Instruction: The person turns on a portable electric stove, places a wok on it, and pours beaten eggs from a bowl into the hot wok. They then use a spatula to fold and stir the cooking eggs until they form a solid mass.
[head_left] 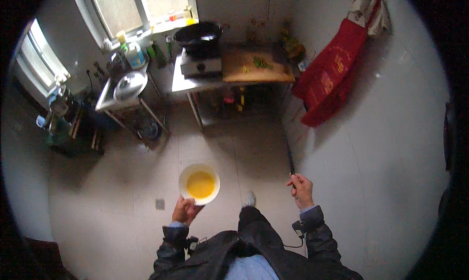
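Resting on the side table [108,97]: a round metal lid [126,90], with a pale bottle [135,56] standing behind it.
Left hand [183,211]: grasping the near edge of a white bowl [194,167], thumb at the rim; the other fingers are partly hidden.
Bowl: above the tiled floor [146,177], just ahead of the left hand, holding yellow liquid [201,185].
Stove [201,66]: on the metal counter [184,84], bearing a dark wok [195,35].
Cutting board [249,76]: on the counter, right of the stove, with green pieces [262,62] on top.
Right hand [302,189]: fingers curled around a thin dark rod [291,164] pointing away from the person; its far end is hard to make out.
Wall at right [391,133]: a red apron [334,75] hangs there, beside a pale cloth [378,16].
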Demonstrator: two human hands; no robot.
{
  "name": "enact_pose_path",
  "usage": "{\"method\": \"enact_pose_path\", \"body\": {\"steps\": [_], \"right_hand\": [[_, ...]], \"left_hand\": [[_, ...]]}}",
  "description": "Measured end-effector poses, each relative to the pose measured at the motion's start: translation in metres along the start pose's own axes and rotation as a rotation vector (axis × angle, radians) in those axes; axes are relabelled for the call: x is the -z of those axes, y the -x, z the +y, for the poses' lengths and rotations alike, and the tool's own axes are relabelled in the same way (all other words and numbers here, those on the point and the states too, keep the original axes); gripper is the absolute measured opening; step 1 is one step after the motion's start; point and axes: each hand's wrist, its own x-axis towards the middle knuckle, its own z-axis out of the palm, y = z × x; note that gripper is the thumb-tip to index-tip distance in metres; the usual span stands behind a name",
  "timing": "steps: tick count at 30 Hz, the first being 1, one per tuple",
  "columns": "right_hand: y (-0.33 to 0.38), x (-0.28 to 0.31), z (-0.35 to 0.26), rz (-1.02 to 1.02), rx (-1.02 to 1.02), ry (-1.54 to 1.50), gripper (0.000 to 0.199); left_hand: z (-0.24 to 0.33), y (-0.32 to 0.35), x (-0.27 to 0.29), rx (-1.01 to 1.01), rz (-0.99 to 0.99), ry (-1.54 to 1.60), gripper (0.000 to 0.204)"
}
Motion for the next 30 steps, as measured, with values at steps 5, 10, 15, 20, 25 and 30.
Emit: {"method": "enact_pose_path", "body": {"steps": [5,10,15,20,25,30], "right_hand": [[-0.183,-0.041,-0.04,-0.013,-0.054,0.154,0.03],[-0.362,-0.093,-0.09,-0.095,0.008,0.28,0.028],[-0.504,-0.132,-0.12,-0.097,0.018,0.439,0.026],[-0.624,-0.154,-0.164,-0.124,-0.042,0.52,0.022],[-0.749,-0.163,-0.196,-0.284,0.048,0.633,0.024],[-0.87,-0.174,-0.193,-0.35,0.052,0.753,0.019]], "left_hand": [[0.055,-0.091,-0.04,-0.098,0.039,0.002,0.064],[0.112,-0.189,-0.059,-0.125,0.048,0.058,0.07],[0.177,-0.293,-0.078,-0.136,-0.013,0.003,0.076],[0.233,-0.38,-0.117,-0.092,0.086,-0.016,0.081],[0.261,-0.443,-0.154,-0.067,0.123,-0.033,0.082],[0.256,-0.479,-0.184,-0.017,0.237,-0.045,0.085]]}}
